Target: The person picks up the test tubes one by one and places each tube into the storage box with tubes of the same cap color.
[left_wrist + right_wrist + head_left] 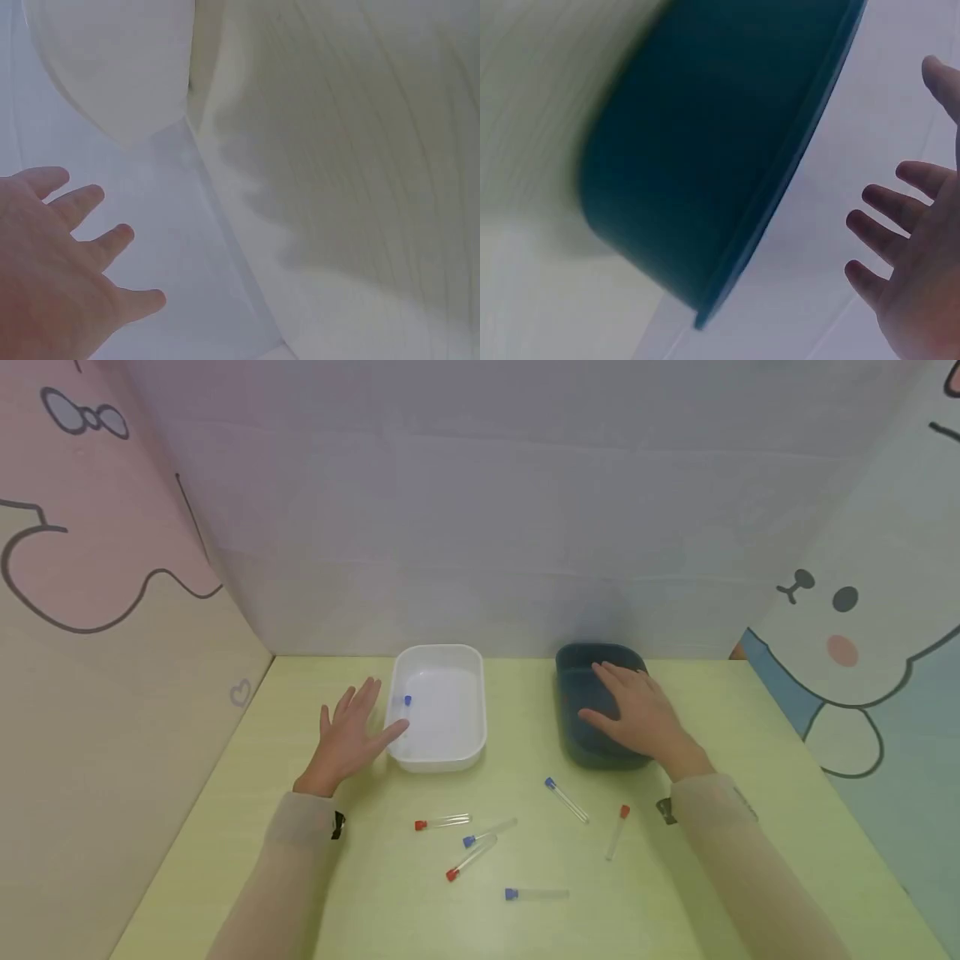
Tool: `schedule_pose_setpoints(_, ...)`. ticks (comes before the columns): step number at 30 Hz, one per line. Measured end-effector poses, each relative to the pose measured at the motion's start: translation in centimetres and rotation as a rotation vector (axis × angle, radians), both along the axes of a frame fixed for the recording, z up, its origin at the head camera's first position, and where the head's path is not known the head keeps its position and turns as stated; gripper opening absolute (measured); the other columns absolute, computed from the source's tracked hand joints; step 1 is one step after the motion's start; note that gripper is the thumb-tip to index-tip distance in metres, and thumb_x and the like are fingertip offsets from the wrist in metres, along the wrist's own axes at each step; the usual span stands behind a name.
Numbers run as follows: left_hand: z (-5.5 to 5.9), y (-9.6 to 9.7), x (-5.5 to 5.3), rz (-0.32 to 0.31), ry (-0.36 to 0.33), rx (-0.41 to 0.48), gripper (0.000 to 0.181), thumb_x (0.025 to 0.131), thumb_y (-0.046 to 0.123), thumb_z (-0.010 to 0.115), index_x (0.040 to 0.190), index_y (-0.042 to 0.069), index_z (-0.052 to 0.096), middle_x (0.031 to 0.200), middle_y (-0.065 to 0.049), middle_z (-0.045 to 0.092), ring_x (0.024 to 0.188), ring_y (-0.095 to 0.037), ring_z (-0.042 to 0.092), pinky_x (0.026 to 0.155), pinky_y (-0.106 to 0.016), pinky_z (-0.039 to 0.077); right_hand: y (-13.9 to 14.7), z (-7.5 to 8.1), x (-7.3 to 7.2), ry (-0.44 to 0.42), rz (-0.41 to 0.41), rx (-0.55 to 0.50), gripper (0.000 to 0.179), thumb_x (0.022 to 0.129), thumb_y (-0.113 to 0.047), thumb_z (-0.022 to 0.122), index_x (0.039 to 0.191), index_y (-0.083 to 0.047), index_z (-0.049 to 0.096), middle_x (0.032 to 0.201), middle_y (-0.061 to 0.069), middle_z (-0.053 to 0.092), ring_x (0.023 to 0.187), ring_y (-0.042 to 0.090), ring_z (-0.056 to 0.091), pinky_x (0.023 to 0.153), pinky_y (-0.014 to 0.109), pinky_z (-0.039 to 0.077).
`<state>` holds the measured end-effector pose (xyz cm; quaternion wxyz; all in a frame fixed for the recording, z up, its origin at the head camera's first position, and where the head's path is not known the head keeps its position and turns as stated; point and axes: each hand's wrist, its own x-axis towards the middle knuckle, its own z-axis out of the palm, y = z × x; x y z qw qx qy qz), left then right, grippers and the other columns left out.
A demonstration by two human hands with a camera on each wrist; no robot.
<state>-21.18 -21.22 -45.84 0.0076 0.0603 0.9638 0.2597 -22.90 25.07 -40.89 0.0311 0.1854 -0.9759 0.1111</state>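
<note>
My left hand [348, 739] has its fingers spread beside a white basin [438, 763], the thumb overlapping its left rim in the head view. Inside that basin shows a blue cap [408, 700], its tube barely visible. My right hand [637, 710], fingers extended and holding nothing, is over the right part of a dark teal basin [573, 739]. In the right wrist view the fingers are apart from the teal basin [705, 150]. Capped clear tubes lie scattered in front of the basins: three with red caps, such as this red-capped tube [617, 833], and three with blue caps, including a blue-capped tube [567, 801].
Both basins stand near the back edge of the pale yellow-green table [517, 727], against a whitish wall sheet [510, 527]. Printed cartoon panels [112, 693] rise at both sides. Another blue-capped tube [536, 893] lies closest to the front.
</note>
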Motion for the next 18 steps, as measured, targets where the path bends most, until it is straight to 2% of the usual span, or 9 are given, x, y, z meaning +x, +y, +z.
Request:
schedule_pose_setpoints(9, -0.4, -0.5, 0.0, -0.030, -0.053, 0.069, 0.094, 0.097, 0.070, 0.051, 0.167, 0.020, 0.012, 0.176, -0.006, 0.013, 0.162, -0.040, 0.007, 0.122, -0.074, -0.008, -2.3, 1.3, 0.9, 0.008, 0.122, 0.003, 0.082, 0.097, -0.047, 0.068, 0.160, -0.006, 0.034, 0.160, 0.019, 0.046, 0.147, 0.041, 0.043, 0.126, 0.061, 0.025)
schedule_pose_setpoints(14, -1.0, -0.6, -0.1, -0.064, -0.100, 0.194, 0.098, 0.097, 0.067, 0.056, 0.167, 0.017, 0.010, 0.176, -0.009, 0.010, 0.162, -0.040, 0.009, 0.127, -0.069, 0.009, -3.2, 1.5, 1.4, 0.022, 0.151, 0.033, 0.079, 0.096, -0.045, 0.070, 0.157, -0.004, 0.040, 0.155, 0.019, 0.052, 0.142, 0.042, 0.049, 0.123, 0.061, 0.031)
schedule_pose_setpoints(18, -1.2, -0.5, 0.0, -0.053, -0.146, 0.274, 0.101, 0.094, 0.070, 0.058, 0.168, 0.023, 0.009, 0.175, -0.009, 0.012, 0.160, -0.041, 0.017, 0.124, -0.069, 0.022, -3.9, 1.4, 2.0, 0.033, 0.174, 0.038, 0.075, 0.095, -0.041, 0.073, 0.154, -0.004, 0.045, 0.151, 0.018, 0.056, 0.139, 0.040, 0.053, 0.121, 0.058, 0.035)
